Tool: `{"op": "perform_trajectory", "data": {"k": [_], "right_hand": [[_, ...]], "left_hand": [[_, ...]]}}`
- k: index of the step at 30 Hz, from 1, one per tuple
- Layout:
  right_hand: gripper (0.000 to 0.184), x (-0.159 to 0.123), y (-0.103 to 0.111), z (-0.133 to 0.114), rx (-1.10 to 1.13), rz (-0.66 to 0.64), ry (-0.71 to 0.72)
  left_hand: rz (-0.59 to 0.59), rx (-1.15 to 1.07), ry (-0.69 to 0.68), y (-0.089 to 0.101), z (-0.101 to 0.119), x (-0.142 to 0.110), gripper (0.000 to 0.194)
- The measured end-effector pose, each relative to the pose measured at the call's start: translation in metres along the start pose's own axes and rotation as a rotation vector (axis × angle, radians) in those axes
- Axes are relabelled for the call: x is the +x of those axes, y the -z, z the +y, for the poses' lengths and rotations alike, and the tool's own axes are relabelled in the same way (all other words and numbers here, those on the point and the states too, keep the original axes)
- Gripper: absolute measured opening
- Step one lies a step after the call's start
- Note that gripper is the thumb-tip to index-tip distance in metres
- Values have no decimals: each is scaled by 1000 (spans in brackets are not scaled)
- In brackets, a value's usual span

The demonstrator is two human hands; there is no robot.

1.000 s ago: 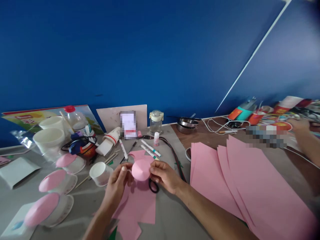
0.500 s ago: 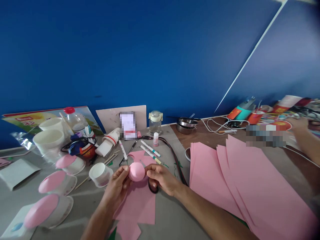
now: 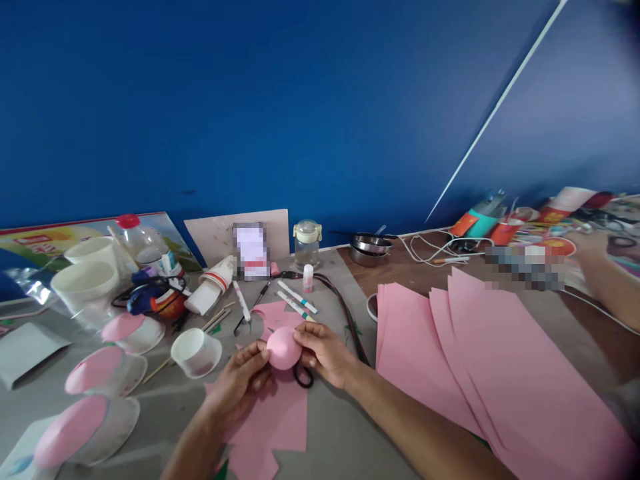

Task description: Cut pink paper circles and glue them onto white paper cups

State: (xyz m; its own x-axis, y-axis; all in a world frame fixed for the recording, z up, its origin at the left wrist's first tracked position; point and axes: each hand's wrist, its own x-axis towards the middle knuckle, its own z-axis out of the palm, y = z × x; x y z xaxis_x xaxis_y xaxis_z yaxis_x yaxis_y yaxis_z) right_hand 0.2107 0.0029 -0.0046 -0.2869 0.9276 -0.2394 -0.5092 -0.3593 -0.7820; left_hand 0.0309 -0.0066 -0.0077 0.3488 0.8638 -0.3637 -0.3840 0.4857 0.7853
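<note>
Between both hands is a pink paper cone [image 3: 284, 349], shallow and round, its point toward me. My left hand [image 3: 246, 373] pinches its left edge. My right hand [image 3: 325, 352] grips the upper right edge with thumb and fingers. Below them lies a cut pink sheet [image 3: 280, 420] with scraps around it. A black scissor handle [image 3: 303, 378] shows beneath the right hand; the blades are hidden. Left of my left hand stands a white paper cup [image 3: 197, 353]. Farther left, several cups lie on their sides with pink paper caps [image 3: 73, 430] on them.
Pink sheets [image 3: 480, 373] are stacked at the right. Behind the hands lie markers [image 3: 297, 298], a glue stick [image 3: 308, 279], a phone [image 3: 251, 250], a lidded jar [image 3: 307, 243] and a dark strap [image 3: 345, 307]. Another person's hand [image 3: 590, 250] is at far right.
The cone has turned between my hands, and its outline is smaller and rounder than a second ago. My right hand has shifted its hold to the upper edge. The view has moved slightly.
</note>
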Motion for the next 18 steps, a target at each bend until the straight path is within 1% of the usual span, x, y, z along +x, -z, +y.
{"op": "perform_trajectory", "data": {"k": [4, 8, 10, 12, 14, 16, 18], "right_hand": [[39, 0, 1, -1, 19, -9, -15], [39, 0, 1, -1, 5, -15, -20], [38, 1, 2, -2, -14, 15, 10], [34, 1, 4, -3, -87, 79, 73], [26, 1, 8, -5, -296, 156, 182], [16, 0, 13, -7, -612, 204, 331], [16, -3, 16, -8, -902, 214, 489]], "left_hand": [[-45, 25, 9, -1, -2, 0, 28], [-42, 61, 13, -2, -2, 0, 28], [-30, 72, 13, -2, -2, 1, 28], [-8, 67, -9, -1, -1, 2, 28], [26, 45, -47, 0, 0, 3, 28], [74, 9, -90, 2, 2, 5, 28], [133, -23, -130, 5, 4, 6, 28]]}}
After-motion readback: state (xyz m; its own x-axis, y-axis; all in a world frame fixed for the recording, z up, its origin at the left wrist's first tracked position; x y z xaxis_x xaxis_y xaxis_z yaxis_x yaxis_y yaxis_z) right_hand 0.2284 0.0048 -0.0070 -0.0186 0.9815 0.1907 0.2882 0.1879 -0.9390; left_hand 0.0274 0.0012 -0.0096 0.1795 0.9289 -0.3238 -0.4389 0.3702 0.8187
